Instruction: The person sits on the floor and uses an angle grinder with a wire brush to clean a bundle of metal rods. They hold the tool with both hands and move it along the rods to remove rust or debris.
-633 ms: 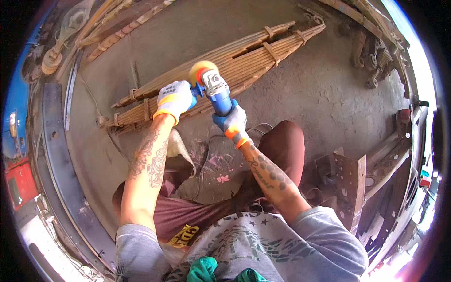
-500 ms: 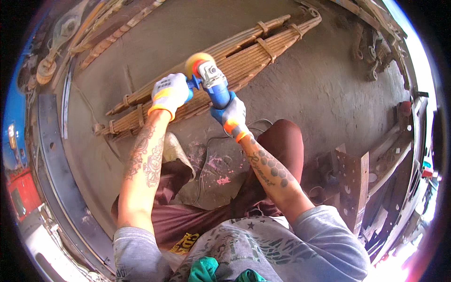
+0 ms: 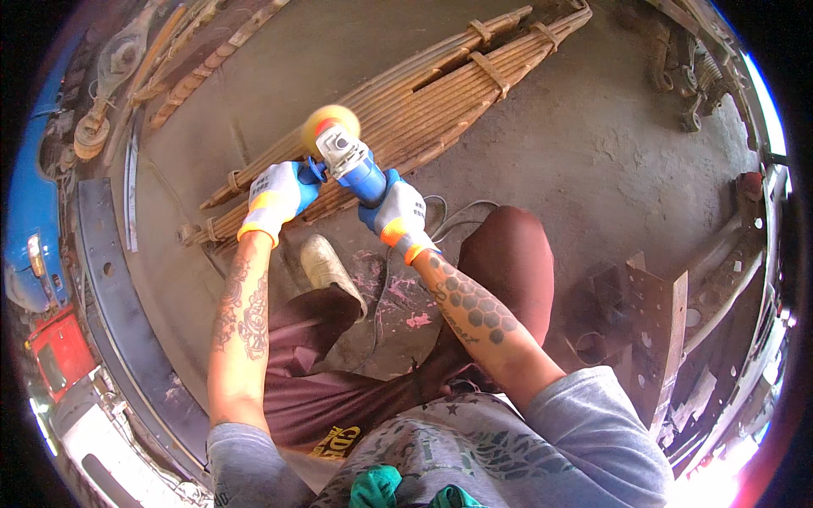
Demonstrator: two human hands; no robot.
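One left hand (image 3: 278, 195) in a white-and-blue glove grasps the blue side handle (image 3: 312, 172) of a blue, silver-headed angle grinder (image 3: 362, 179), its round yellow disc (image 3: 343, 117) blurred, red-orange at centre; the similarly gloved right hand (image 3: 398, 212) clasps the body; behind, rust-brown, banded steel leaf springs (image 3: 453, 106) lie on the grey floor (image 3: 576, 135)

Worn Items and Body Markings

Left hand (image 3: 276, 196) and right hand (image 3: 398, 210): matching gloves (image 3: 264, 207), pale grey backs with dark print, blue toward the fingers, yellow and bright orange bands at the cuffs. Left forearm (image 3: 254, 317): dark ornamental tattoo. Right forearm (image 3: 478, 309): tattooed hexagons beside script. T-shirt (image 3: 584, 423): grey, short-sleeved, dark print across the front. Trousers (image 3: 512, 267): maroon, yellow lettering. Shoe (image 3: 329, 267): pale, stained. Green cloth (image 3: 377, 488) over the shirt front; its attachment cannot be determined.
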